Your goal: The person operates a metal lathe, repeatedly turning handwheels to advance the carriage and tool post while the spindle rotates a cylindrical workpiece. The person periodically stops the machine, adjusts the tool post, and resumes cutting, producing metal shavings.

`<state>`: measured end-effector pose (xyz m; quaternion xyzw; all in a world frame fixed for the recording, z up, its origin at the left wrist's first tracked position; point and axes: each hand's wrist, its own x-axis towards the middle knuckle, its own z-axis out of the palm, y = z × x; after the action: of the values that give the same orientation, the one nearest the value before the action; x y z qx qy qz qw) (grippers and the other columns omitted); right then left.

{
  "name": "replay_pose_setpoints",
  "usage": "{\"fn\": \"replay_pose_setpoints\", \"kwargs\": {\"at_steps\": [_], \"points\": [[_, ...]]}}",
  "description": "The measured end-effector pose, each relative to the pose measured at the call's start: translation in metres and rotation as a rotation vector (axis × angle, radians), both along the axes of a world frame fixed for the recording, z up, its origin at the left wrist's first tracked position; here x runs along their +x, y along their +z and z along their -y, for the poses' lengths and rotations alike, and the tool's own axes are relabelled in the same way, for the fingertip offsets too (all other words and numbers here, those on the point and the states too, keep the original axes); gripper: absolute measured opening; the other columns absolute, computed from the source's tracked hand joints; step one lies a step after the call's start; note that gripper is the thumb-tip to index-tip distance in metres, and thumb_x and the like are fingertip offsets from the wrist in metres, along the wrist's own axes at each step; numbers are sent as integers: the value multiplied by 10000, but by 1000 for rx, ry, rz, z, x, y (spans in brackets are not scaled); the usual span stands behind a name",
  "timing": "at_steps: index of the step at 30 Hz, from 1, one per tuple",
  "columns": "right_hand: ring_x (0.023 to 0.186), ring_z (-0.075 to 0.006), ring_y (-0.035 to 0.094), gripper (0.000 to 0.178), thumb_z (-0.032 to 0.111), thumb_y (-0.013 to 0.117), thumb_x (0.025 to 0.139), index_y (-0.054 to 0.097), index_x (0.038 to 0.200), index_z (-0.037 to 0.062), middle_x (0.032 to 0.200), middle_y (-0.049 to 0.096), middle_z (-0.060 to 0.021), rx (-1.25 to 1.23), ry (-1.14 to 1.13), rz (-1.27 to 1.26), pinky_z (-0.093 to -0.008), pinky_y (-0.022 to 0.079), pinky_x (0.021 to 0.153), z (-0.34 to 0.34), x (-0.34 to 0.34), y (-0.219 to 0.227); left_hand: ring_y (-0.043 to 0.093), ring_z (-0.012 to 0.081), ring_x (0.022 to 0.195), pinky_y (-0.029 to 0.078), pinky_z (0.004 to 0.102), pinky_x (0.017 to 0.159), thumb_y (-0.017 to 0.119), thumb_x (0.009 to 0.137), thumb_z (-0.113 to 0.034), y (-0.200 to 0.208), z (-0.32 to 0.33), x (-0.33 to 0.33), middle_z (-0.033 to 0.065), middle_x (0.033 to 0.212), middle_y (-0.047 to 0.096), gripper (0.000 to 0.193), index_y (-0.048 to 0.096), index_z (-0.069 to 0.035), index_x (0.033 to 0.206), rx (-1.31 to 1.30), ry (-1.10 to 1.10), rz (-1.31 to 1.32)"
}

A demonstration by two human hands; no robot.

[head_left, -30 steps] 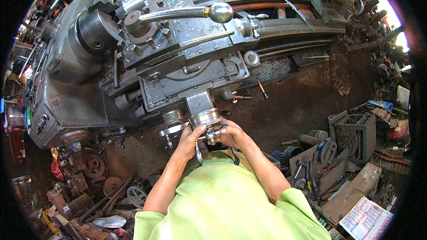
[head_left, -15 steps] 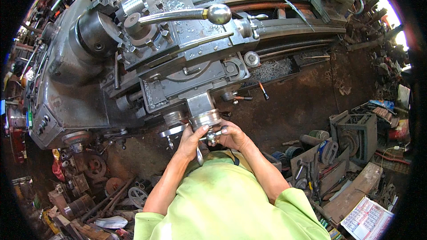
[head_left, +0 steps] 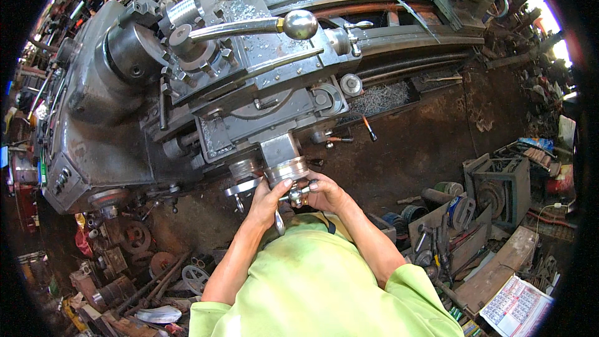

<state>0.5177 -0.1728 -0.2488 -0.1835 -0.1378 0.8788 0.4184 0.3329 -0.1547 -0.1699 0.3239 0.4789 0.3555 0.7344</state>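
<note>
A grey metal lathe fills the far side, and its cross-slide dial collar [head_left: 288,169] faces me at chest height. My left hand [head_left: 269,198] is closed around the left side of the collar, its thumb pressed by the crank hub [head_left: 296,195]. On the other side, my right hand [head_left: 327,193] is curled over the short arm of the cross-slide crank; its lower fingers are hidden. A tapered crank grip [head_left: 279,222] hangs below my left hand. Farther back stands the tool post lever [head_left: 243,29] with a shiny ball end [head_left: 300,24].
The lathe chuck [head_left: 134,50] is at the left, and a smaller handwheel [head_left: 242,187] sits beside my left hand. Metal chips lie on the carriage and in the tray [head_left: 382,98]. Scrap parts crowd both sides, with a wooden plank [head_left: 499,268] at right.
The lathe appears slightly lower and farther left in the view, including the ball-ended lever. Both my hands stay at the dial and crank with almost no visible movement.
</note>
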Motion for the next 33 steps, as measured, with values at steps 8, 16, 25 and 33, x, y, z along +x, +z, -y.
{"fn": "replay_pose_setpoints", "kwargs": {"at_steps": [8,16,25,33], "points": [[907,-194,673,478,328,662,927,575,1266,2,1086,671,-147,-238,-237,960,-292,528,717,-22,98,-63,529,223,1200,460,395,968,637,934,-282,-20,17,-27,102,1299,565,628,376,-34,1448,-56,23,119],[1140,-419,617,831,296,776,757,414,1399,-89,1188,636,-299,-146,-44,2081,-436,501,971,-66,196,-175,531,237,1273,435,390,1035,646,928,-433,-66,70,-99,175,1425,509,798,325,14,1506,-297,25,-292],[1105,-347,649,738,229,815,717,533,1311,-106,1177,660,-264,-271,14,1709,-414,507,917,-117,225,-213,447,346,1347,395,422,1085,683,863,-516,-103,168,-156,218,1468,448,840,411,13,1458,-726,-8,-933],[934,-265,683,462,242,754,779,680,1115,-67,1000,722,-208,-122,-146,1767,-415,506,826,-193,229,-118,508,366,1297,423,414,1057,700,822,-551,-94,219,-158,260,1376,545,851,514,91,1349,-625,-1,-950]]}}
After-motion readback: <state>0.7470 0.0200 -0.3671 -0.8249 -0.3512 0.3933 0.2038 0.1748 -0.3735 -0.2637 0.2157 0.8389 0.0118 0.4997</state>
